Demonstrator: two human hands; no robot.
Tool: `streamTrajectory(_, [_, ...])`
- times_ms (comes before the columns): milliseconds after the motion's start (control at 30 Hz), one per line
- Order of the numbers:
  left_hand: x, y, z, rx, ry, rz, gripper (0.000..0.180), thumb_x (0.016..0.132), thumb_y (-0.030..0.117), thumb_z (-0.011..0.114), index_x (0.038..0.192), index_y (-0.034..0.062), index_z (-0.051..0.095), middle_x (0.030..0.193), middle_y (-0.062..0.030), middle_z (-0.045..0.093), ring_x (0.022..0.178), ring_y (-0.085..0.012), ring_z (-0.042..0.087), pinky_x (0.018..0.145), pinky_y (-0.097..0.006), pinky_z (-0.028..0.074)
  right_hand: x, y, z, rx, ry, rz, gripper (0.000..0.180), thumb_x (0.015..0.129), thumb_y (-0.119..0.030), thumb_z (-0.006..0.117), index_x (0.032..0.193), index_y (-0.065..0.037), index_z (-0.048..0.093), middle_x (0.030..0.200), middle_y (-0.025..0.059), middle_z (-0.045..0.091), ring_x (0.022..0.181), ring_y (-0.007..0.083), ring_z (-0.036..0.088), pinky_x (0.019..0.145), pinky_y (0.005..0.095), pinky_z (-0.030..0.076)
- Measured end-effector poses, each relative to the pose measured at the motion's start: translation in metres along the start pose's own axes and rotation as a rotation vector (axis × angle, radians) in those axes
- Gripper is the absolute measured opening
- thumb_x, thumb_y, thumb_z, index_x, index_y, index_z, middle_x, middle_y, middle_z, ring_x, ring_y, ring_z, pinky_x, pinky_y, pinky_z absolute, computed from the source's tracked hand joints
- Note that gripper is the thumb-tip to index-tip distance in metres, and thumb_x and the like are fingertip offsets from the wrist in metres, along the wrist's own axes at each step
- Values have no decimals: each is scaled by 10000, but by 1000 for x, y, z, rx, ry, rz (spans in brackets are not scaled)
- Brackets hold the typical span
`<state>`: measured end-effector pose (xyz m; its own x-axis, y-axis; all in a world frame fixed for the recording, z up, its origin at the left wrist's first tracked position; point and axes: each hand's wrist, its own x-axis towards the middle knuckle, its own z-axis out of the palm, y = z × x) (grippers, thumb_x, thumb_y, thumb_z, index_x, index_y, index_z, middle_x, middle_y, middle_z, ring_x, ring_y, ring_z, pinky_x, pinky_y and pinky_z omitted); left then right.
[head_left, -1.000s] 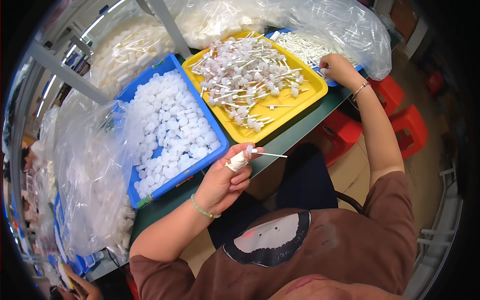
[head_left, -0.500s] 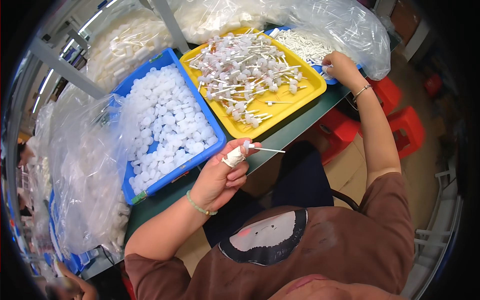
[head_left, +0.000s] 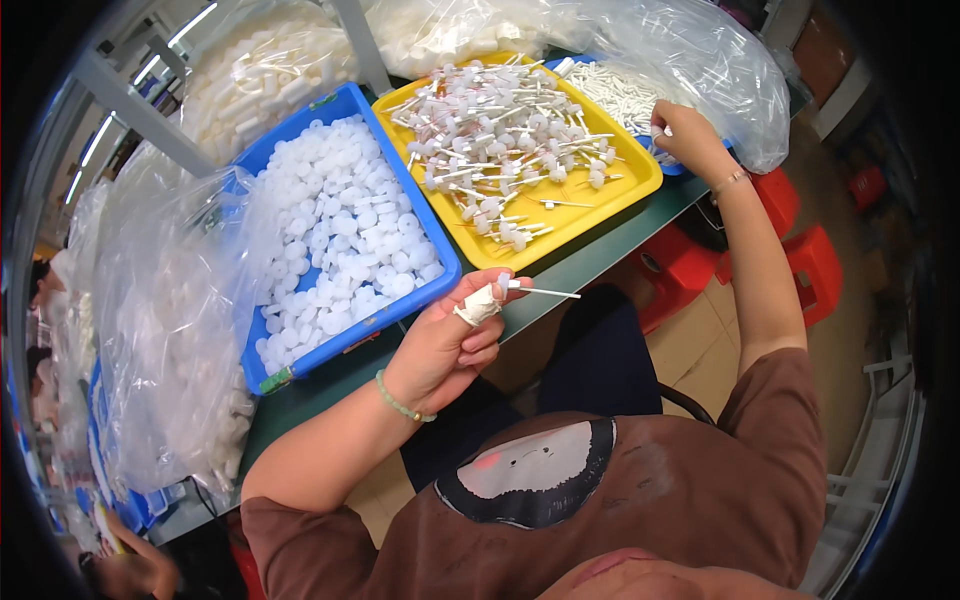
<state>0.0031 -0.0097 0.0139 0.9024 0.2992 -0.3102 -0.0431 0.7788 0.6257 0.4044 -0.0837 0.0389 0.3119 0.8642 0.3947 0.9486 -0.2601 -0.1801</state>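
My left hand (head_left: 455,335) pinches a thin white stick with a translucent round cap (head_left: 540,291) between thumb and forefinger, near the front edge of the table. White wrapping covers the thumb. To the right, my right hand (head_left: 690,140) reaches into a blue tray (head_left: 727,150) of short white tubes (head_left: 612,92). Its fingers are drawn together at the tray's near side; what they hold, if anything, is too small to make out. Between the hands lies a yellow tray (head_left: 610,205) heaped with capped sticks (head_left: 500,140).
A blue bin (head_left: 445,280) of translucent white discs (head_left: 340,230) stands left of the yellow tray. Clear plastic bags of white parts (head_left: 265,85) crowd the back and left. A metal post (head_left: 360,45) rises behind the trays. Red stools (head_left: 810,270) stand at the right.
The trays have shifted slightly in view. My left hand keeps its pinch on the capped stick, and the right hand stays at the blue tray of tubes with its fingers slightly turned.
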Motion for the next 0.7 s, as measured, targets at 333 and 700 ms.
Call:
streamTrajectory(333, [-2,-4,4,-8,39,50,317,923,237,608,1166,42,546,873,68,502,526,9,291,464,-143,262,-127,-181,-5,858,71,-63,193,771,15,677,955,-41,687,872,28,640,655,55,525,527,192,377])
streamTrajectory(700, [1,-10,0,114,28,137,214,915,159,611,1113,91,564,1074,-14,615,533,4,326,481,-144,294,-135,-190,3,526,315,-282,268,715,13,715,973,-40,667,868,89,646,701,183,632,584,259,496])
